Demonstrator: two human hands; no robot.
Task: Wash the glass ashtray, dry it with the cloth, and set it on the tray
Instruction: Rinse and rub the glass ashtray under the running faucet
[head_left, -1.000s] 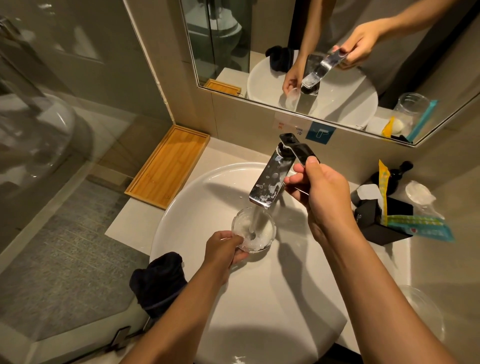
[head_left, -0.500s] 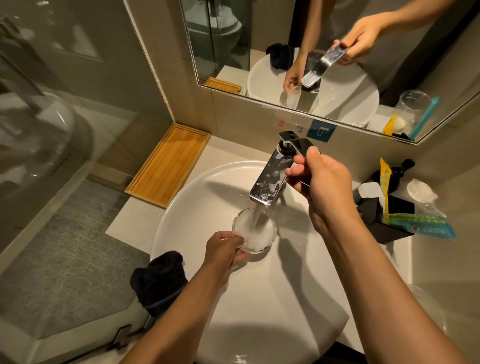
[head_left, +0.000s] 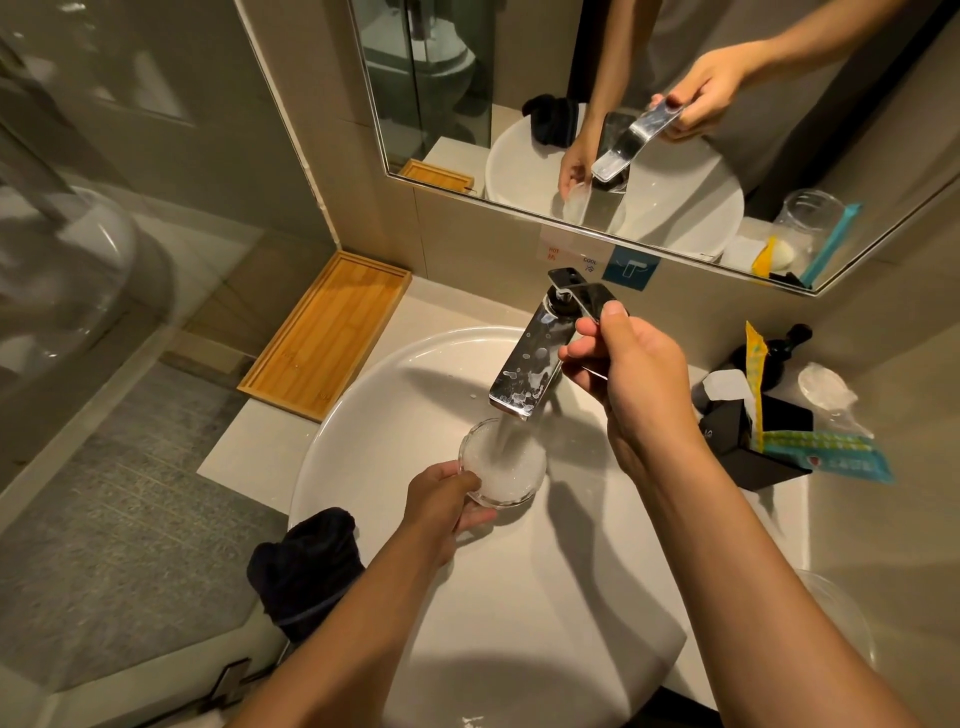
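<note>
Water flow is running stronger than a moment ago, now foaming white inside the glass ashtray (head_left: 503, 464), which the left hand (head_left: 447, 503) is gripping by its near rim directly under the faucet (head_left: 540, 358) spout, above the sink (head_left: 363, 415) basin. The right hand (head_left: 636, 387) is pinching the faucet lever, so the washing step is under way. Next, judging by the layout, shutting off the water and reaching for the dark cloth (head_left: 306, 566) on the sink's left rim is required; the wooden tray (head_left: 327, 332) is waiting on the counter, well apart.

left hand (head_left: 447, 499) curled — gripping, right hand (head_left: 631, 371) pinching, forearms extended
</note>
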